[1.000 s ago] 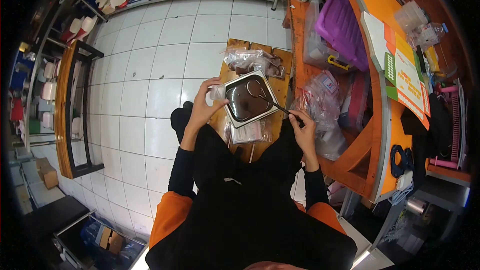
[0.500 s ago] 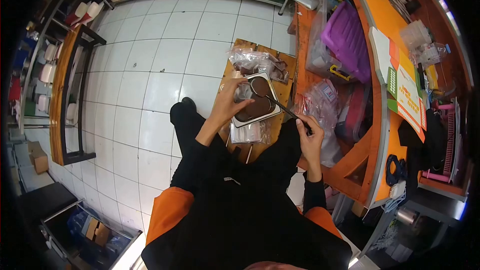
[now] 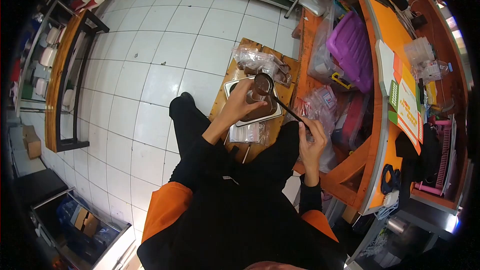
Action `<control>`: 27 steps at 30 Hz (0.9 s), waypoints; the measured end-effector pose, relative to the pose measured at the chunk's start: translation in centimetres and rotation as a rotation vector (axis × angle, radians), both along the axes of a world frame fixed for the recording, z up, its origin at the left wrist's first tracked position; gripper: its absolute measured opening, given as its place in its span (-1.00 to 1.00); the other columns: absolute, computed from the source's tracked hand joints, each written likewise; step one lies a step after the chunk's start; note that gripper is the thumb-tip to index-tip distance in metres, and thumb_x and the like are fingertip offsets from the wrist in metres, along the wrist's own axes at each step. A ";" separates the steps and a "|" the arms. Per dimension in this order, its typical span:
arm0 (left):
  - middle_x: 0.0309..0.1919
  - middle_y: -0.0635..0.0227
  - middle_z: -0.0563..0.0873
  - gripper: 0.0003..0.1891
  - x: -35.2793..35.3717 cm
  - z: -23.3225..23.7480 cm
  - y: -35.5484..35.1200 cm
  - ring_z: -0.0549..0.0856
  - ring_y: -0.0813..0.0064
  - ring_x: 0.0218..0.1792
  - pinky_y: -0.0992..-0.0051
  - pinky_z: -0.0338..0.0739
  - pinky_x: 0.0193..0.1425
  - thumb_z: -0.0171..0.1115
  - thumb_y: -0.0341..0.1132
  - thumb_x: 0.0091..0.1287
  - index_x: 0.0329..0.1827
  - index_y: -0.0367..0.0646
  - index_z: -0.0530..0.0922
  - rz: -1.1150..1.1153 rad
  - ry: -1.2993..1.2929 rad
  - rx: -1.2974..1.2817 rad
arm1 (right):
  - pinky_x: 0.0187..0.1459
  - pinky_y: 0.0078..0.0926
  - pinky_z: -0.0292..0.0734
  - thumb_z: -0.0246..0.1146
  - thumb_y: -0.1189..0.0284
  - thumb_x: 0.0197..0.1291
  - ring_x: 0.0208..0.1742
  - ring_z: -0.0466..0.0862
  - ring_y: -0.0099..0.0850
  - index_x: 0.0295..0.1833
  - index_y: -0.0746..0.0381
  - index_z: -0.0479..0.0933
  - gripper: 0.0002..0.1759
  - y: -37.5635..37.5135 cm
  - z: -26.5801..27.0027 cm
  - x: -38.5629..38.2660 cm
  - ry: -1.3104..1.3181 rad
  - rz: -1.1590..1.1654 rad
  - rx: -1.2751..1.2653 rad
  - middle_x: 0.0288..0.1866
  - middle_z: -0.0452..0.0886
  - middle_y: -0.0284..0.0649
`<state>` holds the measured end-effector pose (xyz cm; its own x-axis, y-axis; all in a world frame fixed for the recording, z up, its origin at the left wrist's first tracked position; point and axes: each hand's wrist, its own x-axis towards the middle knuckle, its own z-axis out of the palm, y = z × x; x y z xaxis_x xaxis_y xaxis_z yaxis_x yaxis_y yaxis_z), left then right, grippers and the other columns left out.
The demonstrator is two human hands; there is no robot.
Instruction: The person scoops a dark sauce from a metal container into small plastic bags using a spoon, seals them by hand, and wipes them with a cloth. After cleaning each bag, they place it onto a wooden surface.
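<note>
My right hand (image 3: 313, 137) grips the thin dark handle of a ladle (image 3: 286, 109). The ladle's round bowl, filled with a dark brown liquid, is raised above a rectangular metal pan (image 3: 272, 116). More dark brown liquid lies in the pan, partly hidden by my left hand (image 3: 240, 104). That hand is over the pan's left side, fingers curled round a small clear plastic bag (image 3: 255, 97) right beside the ladle's bowl. The bag's outline is hard to make out. The pan rests on a low slatted wooden stool (image 3: 218, 97) in front of my knees.
Clear bags with brown contents (image 3: 257, 60) lie behind the pan, and a pack of clear plastic bags (image 3: 246, 133) lies in front. On the right are a purple basket (image 3: 350, 50) and an orange-topped table (image 3: 378, 170). A wooden bench (image 3: 62, 80) stands left on the white-tiled floor.
The ladle's bowl has risen from the liquid in the pan and now sits higher, beside the bag in my left hand. My right hand has shifted slightly down. The whole view has tilted a little.
</note>
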<state>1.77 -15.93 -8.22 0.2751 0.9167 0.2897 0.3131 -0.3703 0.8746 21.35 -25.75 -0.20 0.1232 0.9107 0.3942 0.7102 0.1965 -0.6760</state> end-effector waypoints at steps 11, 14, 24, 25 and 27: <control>-0.22 0.15 0.54 -0.43 -0.1 1.8 0.1 0.57 0.23 -0.20 0.39 0.46 -0.13 0.48 -0.23 -0.07 -0.04 -0.28 0.41 0.025 -0.036 0.055 | -0.31 -0.44 0.43 0.24 0.71 -0.05 -0.37 0.53 -0.28 -0.19 0.34 0.56 -0.76 0.5 0.4 0.3 -0.386 0.012 0.278 -0.35 0.52 -0.13; -0.17 0.14 0.54 -0.40 -0.2 1.5 0.3 0.57 0.21 -0.13 0.39 0.46 -0.07 0.48 -0.23 -0.07 0.02 -0.27 0.41 0.012 -0.052 0.032 | -0.31 -0.40 0.43 0.25 0.72 -0.11 -0.35 0.52 -0.24 -0.17 0.31 0.56 -0.70 0.2 -0.2 0.6 -0.503 0.015 0.285 -0.33 0.52 -0.14; -0.13 0.14 0.56 -0.39 -0.5 1.7 0.5 0.57 0.22 -0.09 0.40 0.44 -0.02 0.48 -0.26 -0.07 0.04 -0.27 0.41 -0.047 -0.170 -0.006 | -0.33 -0.38 0.42 0.27 0.72 -0.14 -0.37 0.51 -0.26 -0.16 0.26 0.56 -0.67 0.1 -0.2 0.5 -0.546 0.022 0.318 -0.32 0.53 -0.18; -0.13 0.13 0.56 -0.39 -0.5 1.7 0.6 0.57 0.22 -0.09 0.40 0.44 -0.02 0.48 -0.26 -0.07 0.04 -0.28 0.41 -0.031 -0.157 0.015 | -0.33 -0.37 0.42 0.26 0.71 -0.14 -0.37 0.51 -0.27 -0.16 0.26 0.56 -0.67 0.2 -0.3 0.5 -0.545 0.023 0.323 -0.32 0.53 -0.18; -0.13 0.13 0.56 -0.38 -0.4 1.4 0.4 0.57 0.22 -0.09 0.40 0.44 -0.02 0.48 -0.26 -0.08 0.03 -0.28 0.41 -0.002 -0.131 0.050 | -0.31 -0.40 0.41 0.26 0.70 -0.12 -0.36 0.50 -0.27 -0.15 0.25 0.58 -0.67 0.2 -0.9 0.6 -0.532 0.027 0.278 -0.31 0.52 -0.20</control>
